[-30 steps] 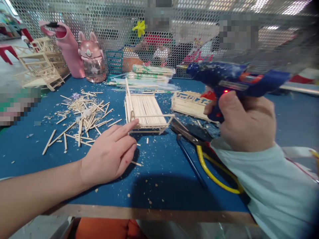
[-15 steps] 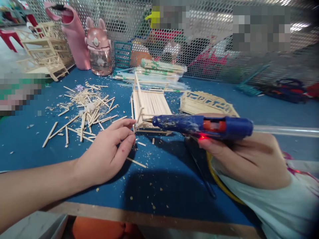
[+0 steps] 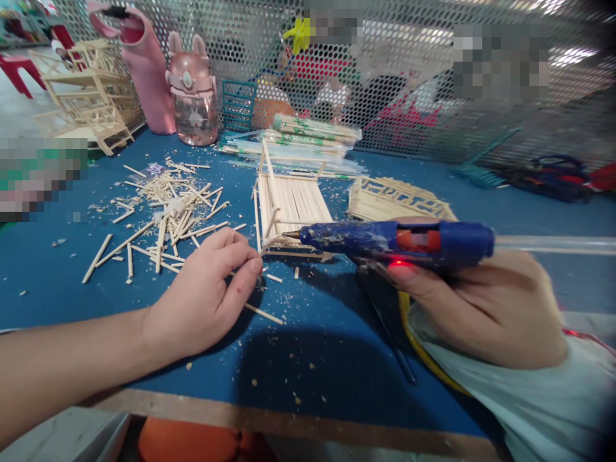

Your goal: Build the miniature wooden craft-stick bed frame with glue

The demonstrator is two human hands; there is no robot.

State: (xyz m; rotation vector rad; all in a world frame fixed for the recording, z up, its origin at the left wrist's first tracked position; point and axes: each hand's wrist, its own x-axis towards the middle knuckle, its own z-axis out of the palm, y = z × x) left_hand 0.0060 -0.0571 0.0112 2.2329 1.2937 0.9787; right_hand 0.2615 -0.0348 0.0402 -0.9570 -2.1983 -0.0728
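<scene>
A blue hot glue gun (image 3: 356, 237) with a red light is in my right hand (image 3: 495, 301), its fingers wrapped around the grip. The gun's nozzle points left, over the near left part of a small stick model (image 3: 296, 199) with a floor of parallel wooden sticks and thin posts. My left hand (image 3: 212, 289) rests on the table at the model's near left corner. Its fingers are curled, with thumb and index finger pressed together against that corner; whatever lies between them is hidden.
Cut stick pieces (image 3: 168, 218) lie scattered at left. A second stick piece (image 3: 399, 199) sits at right, behind the gun. Bagged sticks (image 3: 312, 135), a pink bottle (image 3: 147, 70), a clear bottle (image 3: 194, 102) and a tiered stick house (image 3: 91, 96) stand before a perforated metal screen (image 3: 409, 58).
My left index finger has drawn back from the model's corner and curled in. The glue gun has shifted slightly right in my right hand.
</scene>
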